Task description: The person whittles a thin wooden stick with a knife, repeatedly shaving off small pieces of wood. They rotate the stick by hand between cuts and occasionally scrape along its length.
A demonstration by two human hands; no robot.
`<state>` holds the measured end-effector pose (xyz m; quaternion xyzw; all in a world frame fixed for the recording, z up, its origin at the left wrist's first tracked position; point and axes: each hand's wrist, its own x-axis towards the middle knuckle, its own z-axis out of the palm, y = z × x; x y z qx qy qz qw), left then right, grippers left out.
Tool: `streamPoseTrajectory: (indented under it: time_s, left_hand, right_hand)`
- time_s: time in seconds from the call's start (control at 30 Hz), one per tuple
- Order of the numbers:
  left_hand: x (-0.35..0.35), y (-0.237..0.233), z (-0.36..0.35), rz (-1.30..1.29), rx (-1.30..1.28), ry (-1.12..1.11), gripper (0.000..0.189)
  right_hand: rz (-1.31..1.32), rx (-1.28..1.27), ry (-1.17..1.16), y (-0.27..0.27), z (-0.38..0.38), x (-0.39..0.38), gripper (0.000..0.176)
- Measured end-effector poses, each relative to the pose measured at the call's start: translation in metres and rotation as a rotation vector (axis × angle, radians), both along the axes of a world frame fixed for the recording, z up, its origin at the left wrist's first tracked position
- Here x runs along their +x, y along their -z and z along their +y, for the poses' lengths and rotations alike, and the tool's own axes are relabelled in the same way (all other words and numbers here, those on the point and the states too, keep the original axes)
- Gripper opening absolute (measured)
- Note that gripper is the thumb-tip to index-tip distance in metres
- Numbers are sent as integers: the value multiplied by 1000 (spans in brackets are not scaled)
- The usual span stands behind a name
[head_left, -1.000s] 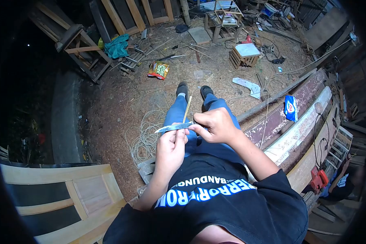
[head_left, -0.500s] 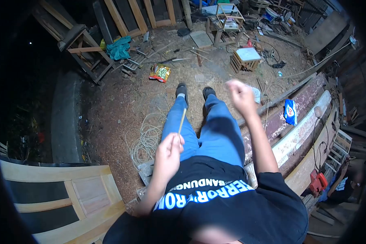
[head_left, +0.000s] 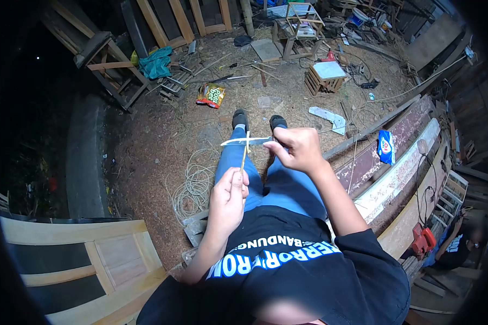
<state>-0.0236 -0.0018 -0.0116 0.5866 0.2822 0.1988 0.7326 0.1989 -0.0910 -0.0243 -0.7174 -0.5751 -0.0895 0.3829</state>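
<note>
My left hand (head_left: 229, 197) grips the lower end of a thin bamboo stick (head_left: 245, 152) that points up and away over my blue-jeaned legs. My right hand (head_left: 298, 149) holds a knife (head_left: 244, 141) by its handle. The pale blade lies crosswise, pointing left, and crosses the stick near its far tip. Both hands are above my knees as I sit.
A coil of white rope (head_left: 194, 184) lies on the sawdust ground to my left. A snack bag (head_left: 211, 95), a small wooden crate (head_left: 326, 76) and scrap wood lie ahead. Long boards (head_left: 396, 168) run along my right. A wooden door panel (head_left: 87, 254) lies at lower left. Another person (head_left: 463, 238) sits at far right.
One second ago the blade sat low on the stick near my left hand. My right hand then swung up and away, and now the knife is back across the stick, near its tip.
</note>
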Motion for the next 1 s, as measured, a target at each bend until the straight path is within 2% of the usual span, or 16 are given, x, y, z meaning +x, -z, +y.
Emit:
streamPoseTrajectory:
  time_s: [0.1, 0.2, 0.23, 0.27, 0.3, 0.37, 0.4, 0.43, 0.5, 0.63, 0.8, 0.83, 0.87, 0.9, 0.97, 1.0]
  left_hand:
    - [0, 2, 1, 19, -98, 6, 30]
    - [-10, -2, -2, 32, -72, 50, 29]
    - [-17, -4, -5, 43, -50, 69, 29]
    - [-21, -2, -6, 20, -43, 62, 29]
    - [-16, 1, 3, 12, -74, 65, 29]
    - [-12, 8, 12, 27, -166, 89, 28]
    - [-6, 6, 12, 24, -202, 100, 28]
    - [1, 4, 11, 29, -177, 121, 27]
    - [9, 4, 6, 42, -141, 146, 26]
    - [14, 9, 1, 23, -79, 133, 28]
    - [12, 17, 2, -3, 142, 141, 30]
    - [10, 13, 4, 24, 121, 148, 30]
    - [5, 5, 4, 51, 97, 156, 29]
    - [0, -3, 2, 80, 70, 165, 29]
    - [-13, -10, -16, 46, 0, 247, 29]
    - [-12, -7, -16, 33, -17, 220, 30]
  right_hand:
    - [-69, -41, 37, 11, 3, -2, 39]
    - [239, 249, 353, 58, 14, 31, 40]
    - [283, 304, 509, 73, 2, 70, 36]
    - [492, -119, 666, 52, -19, 92, 30]
    - [416, -205, 668, 44, -23, 94, 28]
    - [320, 327, 229, 71, -8, 68, 29]
    - [324, 188, 150, 54, -10, 40, 28]
    - [337, -132, 129, 37, -16, 22, 26]
    - [229, -43, -17, 22, -13, -10, 39]
    - [126, -65, -195, 11, -10, -29, 39]
    - [60, 11, -182, 10, -9, -24, 38]
    - [26, 41, -162, 10, -9, -20, 37]
    - [51, 80, -40, 15, -8, -13, 34]
    - [254, 241, 122, 29, 0, 2, 30]
    - [377, 17, 474, 37, -17, 58, 28]
    - [398, 83, 346, 34, -17, 58, 31]
